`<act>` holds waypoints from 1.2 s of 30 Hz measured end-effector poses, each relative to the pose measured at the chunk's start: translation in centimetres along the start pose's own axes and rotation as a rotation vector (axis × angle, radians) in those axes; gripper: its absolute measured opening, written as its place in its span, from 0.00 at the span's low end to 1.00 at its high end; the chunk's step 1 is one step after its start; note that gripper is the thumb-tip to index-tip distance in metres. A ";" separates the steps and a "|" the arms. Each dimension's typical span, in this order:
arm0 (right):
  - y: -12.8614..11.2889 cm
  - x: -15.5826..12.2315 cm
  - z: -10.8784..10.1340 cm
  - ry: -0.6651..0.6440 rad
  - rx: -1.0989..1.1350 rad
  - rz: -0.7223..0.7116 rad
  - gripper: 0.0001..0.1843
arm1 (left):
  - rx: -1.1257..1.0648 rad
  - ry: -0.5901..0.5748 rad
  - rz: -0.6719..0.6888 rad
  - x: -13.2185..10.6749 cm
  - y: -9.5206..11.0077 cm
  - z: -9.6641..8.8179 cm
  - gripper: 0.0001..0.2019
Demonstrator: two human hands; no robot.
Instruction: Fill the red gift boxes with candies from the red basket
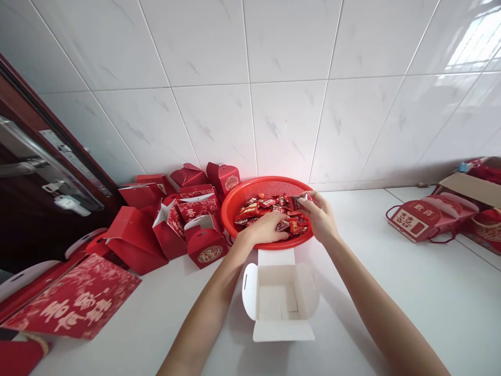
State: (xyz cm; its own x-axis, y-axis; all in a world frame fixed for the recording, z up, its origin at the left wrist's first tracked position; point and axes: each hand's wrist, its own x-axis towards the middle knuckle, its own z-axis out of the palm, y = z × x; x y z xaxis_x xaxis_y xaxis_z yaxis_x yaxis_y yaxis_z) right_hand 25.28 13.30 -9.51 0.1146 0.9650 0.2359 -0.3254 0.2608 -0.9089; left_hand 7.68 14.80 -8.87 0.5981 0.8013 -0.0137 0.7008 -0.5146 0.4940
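A red plastic basket [270, 183] holds a heap of small wrapped candies [250, 210], mostly red. My left hand [266, 230] is inside its near rim, thumb and fingers curled around a red wrapped candy [282, 225]. At the basket's right side, my right hand [321, 218] pinches a darker, shiny wrapped candy [303, 198] between thumb and fingers. Between my forearms, an open paper box [284, 330] stands close to the basket with its white flaps spread. Its white inside shows no candy.
Several red gift boxes [135, 240] crowd the left side, some open. A flat printed red box [74, 297] lies nearer. Red boxes with cord handles [418, 219] and a cardboard carton [469, 185] are at right. A tiled wall [289, 120] stands behind; a dark door [23, 209] is left.
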 end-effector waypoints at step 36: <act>-0.5 -0.1 0.1 0.054 0.071 0.024 0.13 | -0.072 -0.126 0.248 0.2 0.4 0.3 0.18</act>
State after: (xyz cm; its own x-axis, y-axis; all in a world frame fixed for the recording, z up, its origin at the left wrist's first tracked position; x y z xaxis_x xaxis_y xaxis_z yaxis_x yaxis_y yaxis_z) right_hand 25.29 13.10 -9.06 0.1559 0.9685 0.1940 -0.3940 0.2411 -0.8869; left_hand 8.20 14.72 -8.92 0.7946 0.6070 0.0095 0.5004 -0.6638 0.5559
